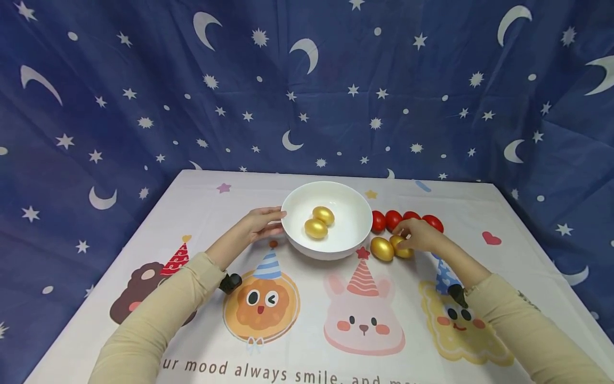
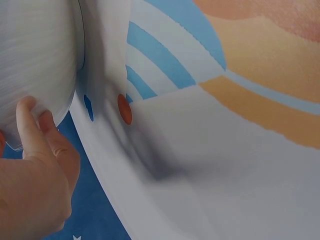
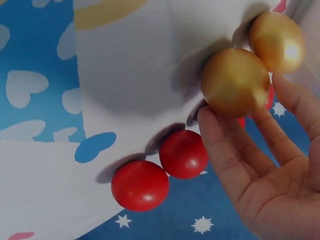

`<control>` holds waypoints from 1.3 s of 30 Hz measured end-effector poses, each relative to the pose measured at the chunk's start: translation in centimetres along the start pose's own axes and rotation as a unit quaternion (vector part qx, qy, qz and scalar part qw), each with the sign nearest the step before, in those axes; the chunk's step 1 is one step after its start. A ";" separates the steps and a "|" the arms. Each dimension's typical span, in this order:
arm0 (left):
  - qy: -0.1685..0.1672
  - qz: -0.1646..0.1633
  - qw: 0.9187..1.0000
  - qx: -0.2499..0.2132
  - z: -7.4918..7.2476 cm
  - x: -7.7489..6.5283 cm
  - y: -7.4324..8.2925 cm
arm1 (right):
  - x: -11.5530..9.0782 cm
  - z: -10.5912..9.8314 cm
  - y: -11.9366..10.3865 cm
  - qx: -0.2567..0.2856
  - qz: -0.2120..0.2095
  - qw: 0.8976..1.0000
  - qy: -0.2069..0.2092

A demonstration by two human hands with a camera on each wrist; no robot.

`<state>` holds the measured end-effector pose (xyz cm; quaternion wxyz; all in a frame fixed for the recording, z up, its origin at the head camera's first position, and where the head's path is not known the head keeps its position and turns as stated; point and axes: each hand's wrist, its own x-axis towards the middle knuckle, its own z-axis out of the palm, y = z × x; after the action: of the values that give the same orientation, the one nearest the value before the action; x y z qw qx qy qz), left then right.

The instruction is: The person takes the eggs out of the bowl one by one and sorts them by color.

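In the head view, my left hand (image 1: 265, 221) rests against the left side of a white bowl (image 1: 352, 224), its fingers extended. The left wrist view shows those fingers (image 2: 34, 135) touching the bowl's outer wall (image 2: 37, 55). Two golden eggs (image 1: 316, 229) lie inside the bowl. To the right of it, my right hand (image 1: 418, 234) pinches a golden egg (image 1: 402, 248) between thumb and fingers. Another golden egg (image 1: 382, 249) sits on the table just left of that one. In the right wrist view, the pinched egg (image 3: 235, 82) partly covers red eggs behind it.
Several red eggs (image 1: 378, 221) line up behind the golden pair, right of the bowl. A white tablecloth (image 1: 192, 352) printed with cartoon figures covers the table. Behind its far edge hangs a blue curtain (image 1: 336, 122) with moons and stars.
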<state>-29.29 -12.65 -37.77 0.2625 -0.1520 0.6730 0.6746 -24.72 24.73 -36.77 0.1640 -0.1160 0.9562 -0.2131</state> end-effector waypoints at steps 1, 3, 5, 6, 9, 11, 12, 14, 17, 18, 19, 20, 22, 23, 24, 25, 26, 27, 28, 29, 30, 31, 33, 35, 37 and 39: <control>0.000 0.002 1.000 0.000 0.0 0.0 0.1 | 0.0 -0.1 -0.1 -0.001 0.002 1.000 0.001; 0.000 0.004 1.000 0.001 0.0 0.0 0.1 | 0.0 -0.3 -0.1 -0.004 0.006 1.000 0.002; -0.001 0.004 1.000 0.000 0.0 0.0 0.2 | 0.0 -0.4 -0.2 -0.007 0.010 1.000 0.002; 0.000 0.003 1.000 -0.001 0.0 0.0 0.2 | -0.1 -0.5 -0.2 -0.009 0.012 1.000 0.002; -0.001 0.001 1.000 -0.002 0.2 0.0 0.1 | -0.4 -0.8 -0.3 -0.016 0.012 1.000 0.005; -0.002 -0.002 1.000 -0.004 0.3 0.0 0.1 | -0.6 -1.1 -0.5 -0.021 0.014 1.000 0.008; -0.003 -0.002 1.000 -0.006 0.4 0.0 0.0 | -0.7 -1.3 -0.6 -0.023 0.013 1.000 0.009; -0.004 -0.004 1.000 -0.010 0.4 0.0 0.0 | -0.8 -1.7 -0.9 -0.022 0.010 1.000 0.012; -0.004 -0.004 1.000 -0.011 0.5 0.0 0.1 | -0.8 -2.1 -1.5 -0.018 0.001 1.000 0.014; -0.004 -0.003 1.000 -0.009 0.5 0.0 0.2 | -0.8 -2.1 -1.6 -0.015 -0.002 1.000 0.015; -0.004 -0.002 1.000 -0.007 0.4 0.0 0.2 | -0.8 -2.2 -1.8 -0.014 -0.006 1.000 0.017; -0.003 -0.001 1.000 -0.006 0.4 0.0 0.3 | -0.8 -2.2 -2.0 -0.013 -0.009 1.000 0.018; -0.005 0.001 1.000 -0.001 0.4 0.0 0.4 | -0.9 -2.3 -2.3 -0.011 -0.017 1.000 0.020; -0.005 0.002 1.000 0.000 0.4 0.0 0.4 | -0.9 -2.3 -2.5 -0.009 -0.019 1.000 0.021; -0.005 0.002 1.000 0.002 0.4 0.0 0.5 | -1.0 -2.3 -2.7 -0.007 -0.020 1.000 0.021; -0.005 0.002 1.000 0.002 0.4 0.0 0.5 | -1.1 -2.3 -3.0 -0.006 -0.024 0.999 0.021; -0.005 0.001 1.000 0.002 0.4 0.0 0.6 | -1.1 -2.3 -3.3 -0.003 -0.026 0.999 0.020; -0.006 0.002 1.000 0.003 0.4 0.0 0.6 | -1.1 -2.3 -3.6 0.000 -0.027 0.999 0.019; -0.007 0.002 1.000 0.002 0.4 0.0 0.5 | -1.1 -2.4 -3.9 0.000 -0.029 0.999 0.019; -0.008 0.002 1.000 0.002 0.4 0.0 0.5 | -1.1 -2.4 -4.2 0.000 -0.032 0.999 0.019; -0.008 0.003 1.000 0.001 0.3 0.0 0.4 | -1.1 -2.4 -4.4 -0.001 -0.037 0.999 0.020; -0.010 0.003 1.000 0.001 0.3 0.0 0.4 | -1.0 -2.4 -4.7 -0.003 -0.042 0.999 0.021; -0.013 0.006 1.000 0.001 0.2 -0.1 0.2 | -0.8 -2.4 -5.3 -0.010 -0.048 0.998 0.025; -0.014 0.005 1.000 -0.001 0.1 -0.1 0.1 | -0.7 -2.4 -5.9 -0.013 -0.057 0.998 0.031; -0.014 0.004 1.000 -0.003 0.1 -0.1 0.0 | -0.7 -2.5 -6.6 -0.011 -0.063 0.997 0.033; -0.014 0.002 1.000 -0.006 0.1 -0.1 -0.1 | -0.6 -2.5 -7.3 -0.003 -0.067 0.997 0.030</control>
<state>-29.15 -12.53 -37.80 0.2694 -0.1425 0.6655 0.6813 -23.97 19.35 -31.21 0.1200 -0.1740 0.9513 -0.2244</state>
